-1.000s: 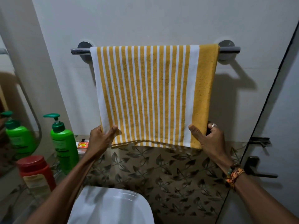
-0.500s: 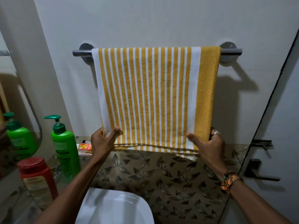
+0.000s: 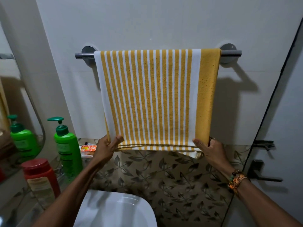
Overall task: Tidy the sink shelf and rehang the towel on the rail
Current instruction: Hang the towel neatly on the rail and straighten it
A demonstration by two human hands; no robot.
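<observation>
From the head view, the yellow-and-white striped towel (image 3: 155, 99) hung over the rail (image 3: 84, 55), much as a second earlier. The left hand (image 3: 106, 149) and right hand (image 3: 209, 149) still pinched its two bottom corners, thumbs in front, fingers behind. A back layer now peeked out lower beside the right hand.

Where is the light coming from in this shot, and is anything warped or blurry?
Head view: the rail and towel cast shadows down and right on the wall, so light comes from the upper left; wide-angle bending curves the door edge; the red bottle looks soft.
</observation>
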